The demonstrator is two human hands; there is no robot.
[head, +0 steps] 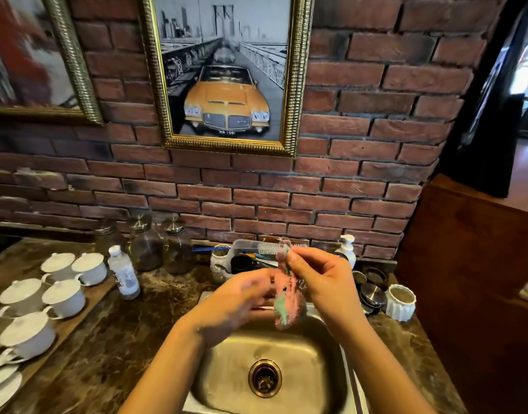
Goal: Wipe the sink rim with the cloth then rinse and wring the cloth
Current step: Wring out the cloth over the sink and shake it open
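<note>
under brick wall (361, 180), marble counter (113, 339); sink (236, 363)

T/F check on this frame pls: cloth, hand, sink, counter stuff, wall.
1. The right hand pinches the top of the cloth. True.
2. The cloth lies flat on the rim of the sink. False: it hangs bunched in the air above the basin.
3. The white lidded cups stand right of the sink. False: they are on the counter to its left.
4. A pump bottle stands behind the sink, towards the right. True.
5. The framed picture shows a red truck. False: it shows a yellow car.
</note>
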